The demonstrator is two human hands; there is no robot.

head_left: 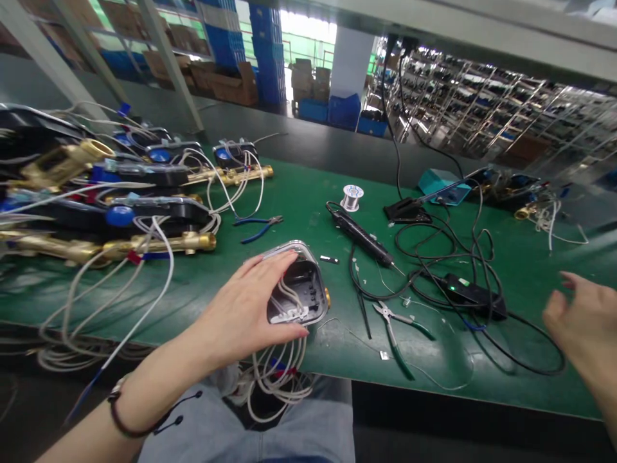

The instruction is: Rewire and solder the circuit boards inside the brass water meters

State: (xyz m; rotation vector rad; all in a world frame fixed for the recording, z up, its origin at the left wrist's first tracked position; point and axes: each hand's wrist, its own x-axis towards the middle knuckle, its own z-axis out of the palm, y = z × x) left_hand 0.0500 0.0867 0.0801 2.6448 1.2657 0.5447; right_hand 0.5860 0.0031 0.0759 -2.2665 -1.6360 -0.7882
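My left hand grips a dark meter housing with a clear rim at the front of the bench, fingers over its far side and thumb at the near edge. Inside the housing are wires and a white connector strip; a bundle of pale cables hangs from it over the bench edge. A brass fitting sticks out on its right. Far to the right, my right hand hovers over the bench with fingers loosely bent and apart, nothing visible in it. Its nearest thing is a black cable.
Green-handled cutters, a black electric screwdriver-like tool, a solder spool and blue-handled pliers lie on the green bench. Looped cords surround a black adapter. Brass meter assemblies crowd the left.
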